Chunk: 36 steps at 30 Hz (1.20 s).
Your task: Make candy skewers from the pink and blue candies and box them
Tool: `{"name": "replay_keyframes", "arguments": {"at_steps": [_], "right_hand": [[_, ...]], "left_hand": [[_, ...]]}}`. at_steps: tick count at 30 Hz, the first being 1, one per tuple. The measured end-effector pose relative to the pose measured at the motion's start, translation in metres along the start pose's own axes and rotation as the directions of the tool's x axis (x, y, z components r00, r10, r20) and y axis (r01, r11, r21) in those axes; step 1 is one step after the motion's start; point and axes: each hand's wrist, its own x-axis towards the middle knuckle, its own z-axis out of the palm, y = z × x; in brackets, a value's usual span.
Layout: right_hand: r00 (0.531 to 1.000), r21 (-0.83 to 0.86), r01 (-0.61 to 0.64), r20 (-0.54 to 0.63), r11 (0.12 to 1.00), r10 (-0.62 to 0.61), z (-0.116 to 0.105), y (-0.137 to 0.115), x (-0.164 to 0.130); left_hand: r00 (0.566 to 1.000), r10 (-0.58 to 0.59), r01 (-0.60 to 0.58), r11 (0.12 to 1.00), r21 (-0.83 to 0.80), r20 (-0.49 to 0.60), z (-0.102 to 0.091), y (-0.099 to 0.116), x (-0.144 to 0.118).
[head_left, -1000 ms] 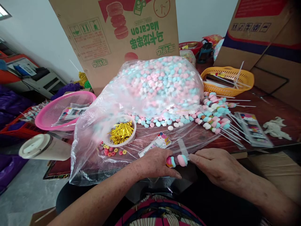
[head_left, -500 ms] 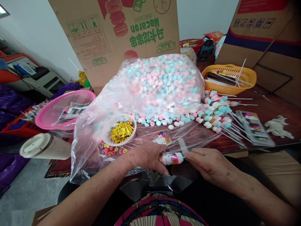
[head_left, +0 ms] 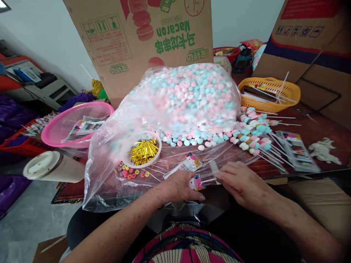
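My left hand (head_left: 178, 187) is closed around a small printed plastic sleeve (head_left: 196, 182), whose colourful end shows past my fingers. A thin white stick (head_left: 208, 180) runs from the sleeve towards my right hand (head_left: 244, 182). The fingers of that hand are pinched together at the stick, beside a pale translucent strip (head_left: 213, 167). How much each finger grips is partly hidden. A flat printed sleeve (head_left: 182, 166) lies just beyond my left hand. Several candy skewers (head_left: 255, 131) in pink, blue and white are piled to the right.
A large clear bag of pastel candies (head_left: 189, 95) fills the middle. Around it stand a white bowl (head_left: 159, 155) with gold twist ties, a pink basket (head_left: 49, 126), a lidded cup (head_left: 65, 168) and a yellow basket (head_left: 290, 95). Cardboard boxes (head_left: 109, 84) rise behind.
The pink, white and blue candy pieces that showed at the sleeve's mouth are out of sight; the white stick shows there now. The sleeve's printed end stays by my left hand.
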Motion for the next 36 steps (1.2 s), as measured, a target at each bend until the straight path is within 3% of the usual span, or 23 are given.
{"name": "replay_keyframes", "arguments": {"at_steps": [6,9,11,13,16,19,22,25,27,29,31,33,36], "right_hand": [[0.995,0.122,0.033,0.094,0.992,-0.045,0.024,-0.016,0.011],[0.995,0.218,0.031,0.087,0.976,-0.051,0.026,-0.016,0.015],[0.997,0.299,0.012,0.065,0.954,-0.033,0.016,-0.011,0.016],[0.999,0.357,0.0,0.045,0.934,-0.017,0.003,-0.008,0.019],[1.0,0.345,0.02,0.013,0.938,-0.026,-0.009,-0.01,0.027],[0.997,0.263,0.066,0.013,0.963,-0.072,-0.006,-0.016,0.037],[0.999,0.246,0.028,0.009,0.969,-0.031,0.005,-0.022,0.045],[0.97,0.403,-0.215,-0.014,0.89,0.241,0.017,-0.029,0.049],[0.932,0.536,-0.354,0.135,0.766,0.336,0.028,-0.039,0.051],[0.907,0.618,-0.421,0.292,0.664,0.304,0.04,-0.051,0.052],[0.891,0.657,-0.454,0.343,0.602,0.298,0.051,-0.062,0.054],[0.893,0.645,-0.449,0.307,0.619,0.329,0.057,-0.069,0.056],[0.954,0.496,-0.298,0.139,0.816,0.265,0.057,-0.073,0.062]], "left_hand": [[0.997,-0.05,0.057,0.987,0.148,-0.05,0.017,0.001,0.0],[0.996,0.077,-0.084,0.986,-0.145,-0.051,0.005,-0.008,-0.012],[0.974,0.197,-0.226,0.87,-0.438,-0.112,-0.015,-0.018,-0.028],[0.968,0.227,-0.249,0.835,-0.491,-0.106,-0.032,-0.029,-0.045],[0.986,0.147,-0.092,0.87,-0.484,0.078,-0.035,-0.036,-0.064],[0.988,0.012,0.094,0.742,-0.664,0.154,-0.011,-0.035,-0.068],[0.997,-0.061,0.07,0.647,-0.759,0.04,0.011,-0.033,-0.066],[0.985,-0.117,-0.018,0.658,-0.753,-0.125,0.017,-0.033,-0.065],[0.965,-0.134,-0.063,0.715,-0.696,-0.225,0.016,-0.035,-0.066],[0.944,-0.107,-0.112,0.787,-0.606,-0.313,0.015,-0.039,-0.069],[0.957,-0.045,-0.145,0.781,-0.607,-0.286,0.014,-0.045,-0.072],[0.986,0.03,-0.138,0.708,-0.692,-0.166,0.013,-0.052,-0.074],[0.992,0.096,-0.124,0.673,-0.729,-0.081,0.011,-0.059,-0.074]]}}
